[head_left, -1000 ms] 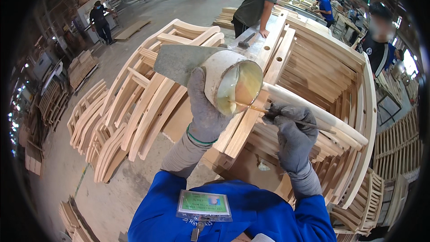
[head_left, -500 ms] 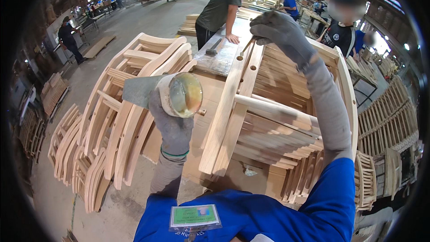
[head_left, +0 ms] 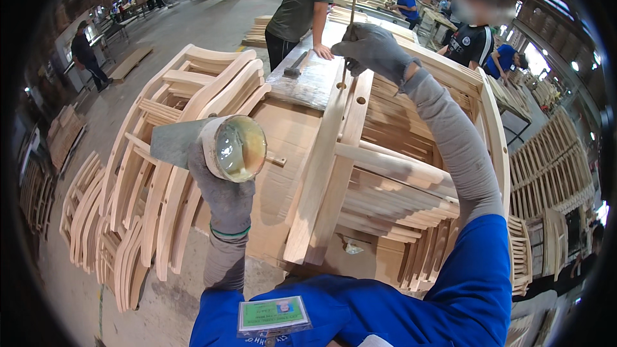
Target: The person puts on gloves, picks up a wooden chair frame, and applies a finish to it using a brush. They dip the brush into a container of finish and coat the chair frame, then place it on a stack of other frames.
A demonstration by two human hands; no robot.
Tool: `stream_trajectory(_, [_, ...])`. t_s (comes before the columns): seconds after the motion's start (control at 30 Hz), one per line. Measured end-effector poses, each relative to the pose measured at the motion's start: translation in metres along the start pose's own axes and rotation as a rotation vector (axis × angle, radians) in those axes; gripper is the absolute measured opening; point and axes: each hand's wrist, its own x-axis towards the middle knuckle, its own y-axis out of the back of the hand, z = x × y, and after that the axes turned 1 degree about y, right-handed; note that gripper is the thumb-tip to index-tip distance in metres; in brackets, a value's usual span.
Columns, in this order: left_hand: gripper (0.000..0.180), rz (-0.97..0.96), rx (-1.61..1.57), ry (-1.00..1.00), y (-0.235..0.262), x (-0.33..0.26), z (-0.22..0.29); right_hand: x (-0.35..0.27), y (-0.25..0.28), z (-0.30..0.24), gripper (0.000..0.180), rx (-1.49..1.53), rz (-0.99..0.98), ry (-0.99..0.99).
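My gloved left hand (head_left: 222,196) is closed around a round cup (head_left: 209,144) of thick, yellowish, glue-like liquid (head_left: 235,144). A grey tapered flat piece (head_left: 175,142) sticks out to the left beside the cup; how it is held is hidden. In my gloved right hand (head_left: 379,51) a thin stick (head_left: 354,3) is pinched, standing nearly upright. Its lower end is at a round hole in the left wooden rail (head_left: 313,193). A second rail (head_left: 339,193) with holes lies alongside, joined to a crosspiece (head_left: 395,162).
Curved wooden frames (head_left: 186,103) are stacked at left, more slatted parts (head_left: 398,202) at right. A hammer (head_left: 296,65) lies on a plastic-covered board (head_left: 292,90). Across it a co-worker (head_left: 302,9) leans with one hand down; another person (head_left: 469,42) stands at far right.
The stick has swung from slanted to nearly upright, its lower end still at the rail's hole. My left hand and the cup have shifted left and slightly down in view.
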Motion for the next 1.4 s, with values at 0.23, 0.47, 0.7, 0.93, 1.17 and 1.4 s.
stream_trajectory(0.23, [0.082, -0.007, -0.005, -0.031, 0.002, 0.001, -0.001, 0.001, 0.003, 0.004, 0.026, -0.015, 0.03, -0.019])
stream_trajectory(0.47, [0.08, -0.022, 0.064, -0.04, 0.002, -0.001, -0.003, -0.006, -0.005, 0.001, 0.029, 0.006, 0.083, 0.05])
stream_trajectory(0.7, [0.077, -0.028, 0.041, -0.037, -0.001, 0.001, 0.003, -0.009, -0.005, 0.006, 0.03, -0.107, 0.082, 0.151])
stream_trajectory(0.93, [0.08, -0.04, 0.012, 0.033, 0.003, -0.002, 0.001, -0.009, 0.001, 0.008, 0.031, -0.225, 0.107, 0.14])
stream_trajectory(1.17, [0.08, -0.095, -0.231, 0.219, -0.007, 0.004, 0.013, -0.019, 0.002, 0.013, 0.019, 0.402, 0.126, -0.023])
stream_trajectory(1.4, [0.063, -0.189, -0.3, 0.072, -0.008, 0.015, 0.03, -0.08, 0.013, -0.018, 0.015, 0.641, 0.173, 0.121])
